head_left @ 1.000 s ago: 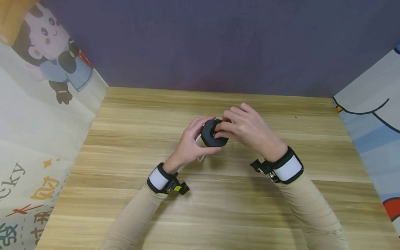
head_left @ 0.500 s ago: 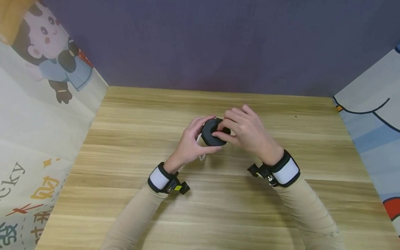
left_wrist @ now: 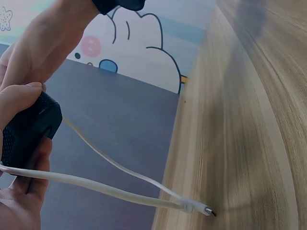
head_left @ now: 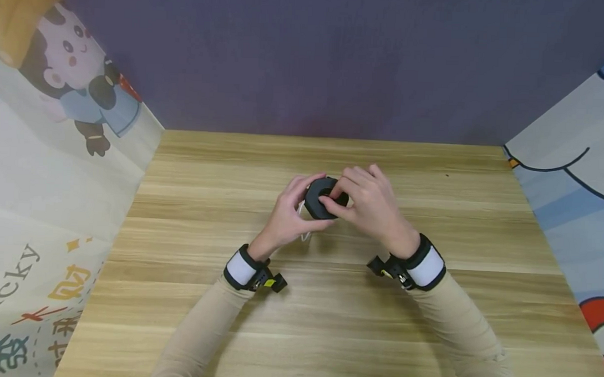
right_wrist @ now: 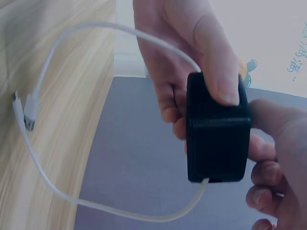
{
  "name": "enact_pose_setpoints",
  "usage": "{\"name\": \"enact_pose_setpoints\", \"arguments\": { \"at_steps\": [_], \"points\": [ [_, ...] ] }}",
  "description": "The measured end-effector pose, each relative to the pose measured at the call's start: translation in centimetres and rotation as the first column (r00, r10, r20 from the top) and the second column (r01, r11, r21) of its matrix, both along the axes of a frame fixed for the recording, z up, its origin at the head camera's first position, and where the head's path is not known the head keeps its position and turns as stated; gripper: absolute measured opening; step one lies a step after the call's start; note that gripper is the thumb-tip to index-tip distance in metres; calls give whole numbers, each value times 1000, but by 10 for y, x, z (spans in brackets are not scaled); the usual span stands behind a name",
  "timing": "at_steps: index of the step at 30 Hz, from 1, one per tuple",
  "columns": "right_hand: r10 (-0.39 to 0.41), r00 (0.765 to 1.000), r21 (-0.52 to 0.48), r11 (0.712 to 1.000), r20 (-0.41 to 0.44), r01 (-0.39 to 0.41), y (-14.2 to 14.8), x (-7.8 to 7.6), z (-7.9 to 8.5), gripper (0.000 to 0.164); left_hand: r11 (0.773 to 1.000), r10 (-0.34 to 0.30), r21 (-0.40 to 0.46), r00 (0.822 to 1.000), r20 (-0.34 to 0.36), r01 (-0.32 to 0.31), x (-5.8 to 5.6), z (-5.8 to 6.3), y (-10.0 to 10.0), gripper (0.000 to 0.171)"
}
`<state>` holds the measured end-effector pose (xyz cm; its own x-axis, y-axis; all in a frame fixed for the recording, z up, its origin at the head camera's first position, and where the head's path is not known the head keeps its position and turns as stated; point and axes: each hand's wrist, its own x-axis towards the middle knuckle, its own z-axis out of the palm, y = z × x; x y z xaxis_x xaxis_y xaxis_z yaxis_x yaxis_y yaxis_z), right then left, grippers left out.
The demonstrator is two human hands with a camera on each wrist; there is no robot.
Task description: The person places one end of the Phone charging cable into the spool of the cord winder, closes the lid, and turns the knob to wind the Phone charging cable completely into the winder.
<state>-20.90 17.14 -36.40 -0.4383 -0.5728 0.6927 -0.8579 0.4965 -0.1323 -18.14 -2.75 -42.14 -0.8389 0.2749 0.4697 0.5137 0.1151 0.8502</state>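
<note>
A black, many-sided cable winder (head_left: pixel 314 199) with a round hollow in its face is held above the table. My left hand (head_left: pixel 288 213) grips it around the rim, thumb on the near edge and fingers on the far edge. The thumb and index finger of my right hand (head_left: pixel 373 205) pinch at the hollow; what lies between their tips is hidden. From two opposite sides of the winder (right_wrist: pixel 218 148) runs a white charging cable (right_wrist: pixel 139 215). Its two ends hang close together, a USB plug (right_wrist: pixel 30 115) beside a smaller plug (right_wrist: pixel 14 98).
The wooden table (head_left: pixel 327 333) spreads beneath both hands. A dark blue-grey panel (head_left: pixel 336 62) stands at its back edge. Printed cloths hang on the left (head_left: pixel 47 190) and right (head_left: pixel 575 220). Each wrist wears a strap with a small camera.
My right wrist has swung left and toward me, its thumb and index finger turning at the hollow. My left hand and the cable winder have hardly moved.
</note>
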Motion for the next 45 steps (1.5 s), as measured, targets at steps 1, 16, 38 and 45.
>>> {"name": "enact_pose_setpoints", "arguments": {
  "at_steps": [1,16,38,45],
  "points": [
    [-7,1000,-10,1000,7,7,-1,1,0,28,1000,4,-4,1000,1,-4,0,0,0,85],
    [-119,987,-131,983,105,132,-12,13,-8,29,997,62,-36,998,4,-62,0,-1,0,84],
    [-247,935,-236,922,254,307,-29,26,-15,29,992,119,-34,992,-52,-121,-1,-6,3,84],
    [-263,928,-256,908,263,330,-31,25,-17,29,989,143,-28,989,-46,-145,-1,-5,5,84]
  ]
}}
